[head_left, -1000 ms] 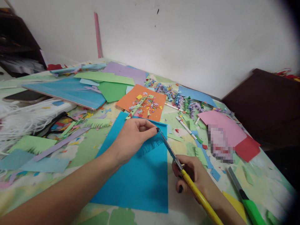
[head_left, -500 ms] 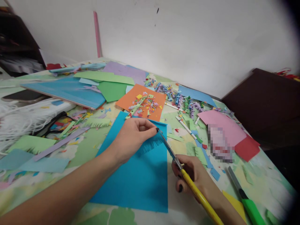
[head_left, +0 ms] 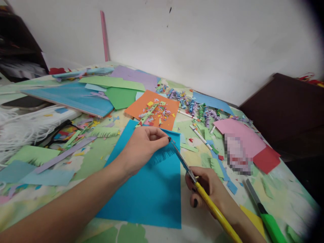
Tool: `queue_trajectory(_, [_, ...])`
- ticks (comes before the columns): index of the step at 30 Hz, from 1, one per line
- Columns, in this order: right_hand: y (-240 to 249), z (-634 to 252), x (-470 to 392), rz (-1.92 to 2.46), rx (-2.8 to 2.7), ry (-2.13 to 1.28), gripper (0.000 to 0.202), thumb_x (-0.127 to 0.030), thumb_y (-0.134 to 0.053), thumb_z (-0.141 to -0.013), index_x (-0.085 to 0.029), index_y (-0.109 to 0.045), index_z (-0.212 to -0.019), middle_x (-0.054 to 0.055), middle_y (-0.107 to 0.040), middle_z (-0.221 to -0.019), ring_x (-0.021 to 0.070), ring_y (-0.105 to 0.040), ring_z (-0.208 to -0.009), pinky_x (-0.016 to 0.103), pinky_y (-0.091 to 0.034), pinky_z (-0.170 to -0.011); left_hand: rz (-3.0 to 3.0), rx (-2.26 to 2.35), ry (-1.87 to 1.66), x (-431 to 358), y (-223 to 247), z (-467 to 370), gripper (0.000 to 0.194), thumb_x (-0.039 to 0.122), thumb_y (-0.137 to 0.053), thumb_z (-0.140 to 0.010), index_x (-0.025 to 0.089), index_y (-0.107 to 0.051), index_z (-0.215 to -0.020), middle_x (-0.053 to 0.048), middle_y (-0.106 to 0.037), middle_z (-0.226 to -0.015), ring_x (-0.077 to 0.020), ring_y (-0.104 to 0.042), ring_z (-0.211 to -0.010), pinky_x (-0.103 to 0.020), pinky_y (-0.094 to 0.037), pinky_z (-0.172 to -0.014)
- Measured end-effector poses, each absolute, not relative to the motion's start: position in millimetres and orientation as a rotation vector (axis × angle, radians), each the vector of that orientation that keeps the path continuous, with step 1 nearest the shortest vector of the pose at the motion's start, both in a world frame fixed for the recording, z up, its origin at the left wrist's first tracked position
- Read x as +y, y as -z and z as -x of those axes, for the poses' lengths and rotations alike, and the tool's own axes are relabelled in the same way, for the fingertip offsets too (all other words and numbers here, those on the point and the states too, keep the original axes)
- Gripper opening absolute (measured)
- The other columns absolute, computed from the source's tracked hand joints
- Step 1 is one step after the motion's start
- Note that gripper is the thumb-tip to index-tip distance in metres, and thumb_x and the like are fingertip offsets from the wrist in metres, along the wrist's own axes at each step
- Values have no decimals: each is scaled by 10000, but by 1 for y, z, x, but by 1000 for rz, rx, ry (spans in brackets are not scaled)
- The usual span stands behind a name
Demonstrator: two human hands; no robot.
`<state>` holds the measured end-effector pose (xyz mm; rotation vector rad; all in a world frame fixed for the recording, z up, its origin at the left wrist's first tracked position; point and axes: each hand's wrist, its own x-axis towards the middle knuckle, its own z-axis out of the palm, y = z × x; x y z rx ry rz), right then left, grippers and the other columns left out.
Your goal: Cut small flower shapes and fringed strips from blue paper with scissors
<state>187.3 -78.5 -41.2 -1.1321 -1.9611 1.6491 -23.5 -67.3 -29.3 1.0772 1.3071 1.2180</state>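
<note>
My left hand (head_left: 145, 146) is closed in a pinch on a blue paper strip (head_left: 163, 157), whose lower edge is cut into a fine fringe. My right hand (head_left: 206, 189) grips a pair of scissors (head_left: 182, 161) with a long yellow handle. The blades point up and left and meet the strip's edge beside my left thumb and fingertips. Below both hands lies a blue paper sheet (head_left: 149, 199), flat on the table. My left fingers hide the strip's upper part.
An orange sheet (head_left: 141, 104) bears paper scraps, with curled paper bits (head_left: 182, 99) behind it. A green-handled cutter (head_left: 272, 226) lies at right, near pink paper (head_left: 239, 135). White cord (head_left: 22, 130), a phone (head_left: 26, 102) and black-framed glasses (head_left: 59, 133) are at left.
Both hands hold almost the same pose. The scissors' blades stay at the strip's edge; the view has shifted very slightly.
</note>
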Motion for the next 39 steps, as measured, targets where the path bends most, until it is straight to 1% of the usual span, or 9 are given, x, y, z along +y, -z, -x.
queue_trajectory(8, [40, -186, -79, 1160, -1940, -1661, 454, -506, -753, -605, -198, -419, -606, -71, -315, -539, 103, -240, -525, 245, -167, -448, -1085, 1313, -1211, -68, 30, 25, 95, 228, -656, -704, 134, -656, -691, -50, -700, -721, -142, -600, -667, -250, -422, -609])
queue_trajectory(13, [40, -185, -79, 1183, -1924, -1678, 470, -492, -780, -576, -199, -413, -595, -72, -315, -537, 101, -249, -520, 239, -173, -440, -1080, 1320, -1203, -68, 28, 24, 95, 225, -656, -708, 132, -658, -691, -52, -700, -721, -140, -598, -666, -247, -424, -615])
queue_trajectory(19, [42, -186, -79, 1164, -1941, -1664, 438, -498, -735, -626, -195, -419, -605, -68, -325, -541, 98, -252, -514, 240, -177, -437, -1089, 1322, -1204, -67, 29, 24, 96, 233, -657, -705, 138, -663, -691, -44, -699, -712, -136, -602, -657, -241, -425, -608])
queue_trajectory(24, [42, -186, -79, 1186, -1940, -1659, 455, -496, -746, -611, -198, -403, -588, -74, -299, -530, 97, -232, -516, 241, -165, -437, -1082, 1319, -1214, -67, 29, 25, 102, 236, -665, -699, 135, -666, -696, -46, -698, -713, -136, -600, -655, -241, -429, -610])
queue_trajectory(32, [43, -184, -78, 1201, -1945, -1653, 459, -508, -746, -606, -198, -408, -593, -75, -303, -528, 95, -236, -505, 234, -175, -429, -1087, 1325, -1212, -66, 28, 25, 96, 231, -665, -698, 136, -671, -690, -52, -704, -720, -144, -602, -661, -250, -431, -612])
queue_trajectory(39, [43, -184, -78, 1195, -1941, -1650, 427, -452, -744, -615, -200, -400, -587, -75, -292, -530, 95, -239, -507, 228, -185, -428, -1087, 1328, -1219, -67, 28, 26, 86, 227, -661, -692, 144, -679, -681, -50, -709, -719, -147, -612, -658, -251, -440, -615])
